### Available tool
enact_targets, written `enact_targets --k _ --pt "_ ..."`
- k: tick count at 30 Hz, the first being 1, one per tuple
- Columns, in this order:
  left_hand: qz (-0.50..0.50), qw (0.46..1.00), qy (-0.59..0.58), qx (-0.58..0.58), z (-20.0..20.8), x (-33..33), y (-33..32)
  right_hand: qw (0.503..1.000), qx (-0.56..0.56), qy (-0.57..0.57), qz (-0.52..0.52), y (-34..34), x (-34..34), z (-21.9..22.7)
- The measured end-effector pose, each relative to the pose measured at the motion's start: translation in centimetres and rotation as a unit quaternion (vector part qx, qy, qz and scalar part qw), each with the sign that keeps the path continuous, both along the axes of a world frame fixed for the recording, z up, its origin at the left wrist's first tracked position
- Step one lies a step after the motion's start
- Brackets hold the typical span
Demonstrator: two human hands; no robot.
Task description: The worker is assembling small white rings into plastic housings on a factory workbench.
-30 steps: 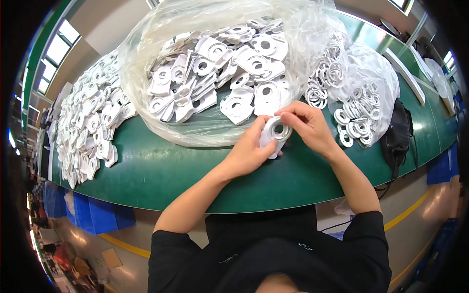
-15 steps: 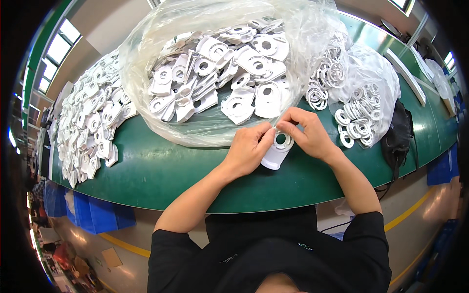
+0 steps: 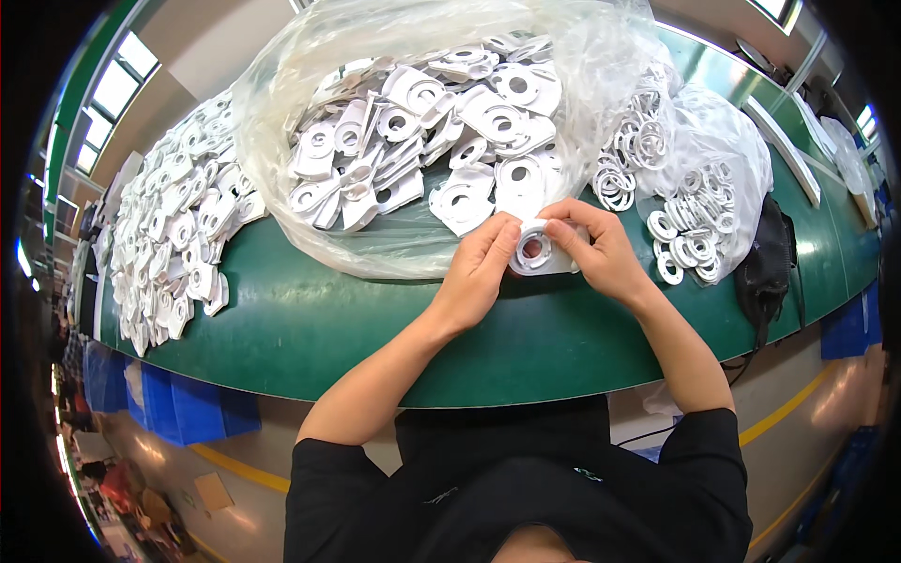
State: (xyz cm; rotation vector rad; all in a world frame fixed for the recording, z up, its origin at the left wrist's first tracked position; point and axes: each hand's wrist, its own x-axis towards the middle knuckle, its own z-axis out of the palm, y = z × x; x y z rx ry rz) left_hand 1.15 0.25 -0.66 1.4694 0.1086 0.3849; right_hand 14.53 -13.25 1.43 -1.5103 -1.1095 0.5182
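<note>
A white plastic part with a round hole (image 3: 552, 266) is held between my two hands over the green table, close to the near edge of the plastic bag. My left hand (image 3: 477, 270) pinches its left side with thumb and fingers. On the other side, my right hand (image 3: 603, 255) grips it with the thumb pressed on the top near the ring around the hole. Fingers under the part are hidden. Just beyond my hands, a large open clear bag (image 3: 314, 258) holds many similar white holed parts (image 3: 460, 199).
To the left, a big heap of white holed parts (image 3: 178, 220) lies on the green table (image 3: 310, 328). White rings (image 3: 694, 246) spill from a clear bag (image 3: 727, 141) at the right, with more rings (image 3: 615, 192) beside it. A black pouch (image 3: 762, 258) sits near the right edge.
The part has been tilted, so its long flat end no longer shows below the hole. Both hands now grip its sides, and my right thumb has moved onto its top.
</note>
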Motion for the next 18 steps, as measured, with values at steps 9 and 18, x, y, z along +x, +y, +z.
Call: enact_targets --k 9,18 --pt "0.124 0.943 0.056 0.303 0.9 0.0 -0.4 0.997 -0.023 -0.064 0.023 -0.3 -0.2 -0.1" --pt "0.166 0.979 0.022 0.118 0.4 0.6 -0.6 0.98 -0.018 0.199 0.012 0.5 -0.6 -1.0"
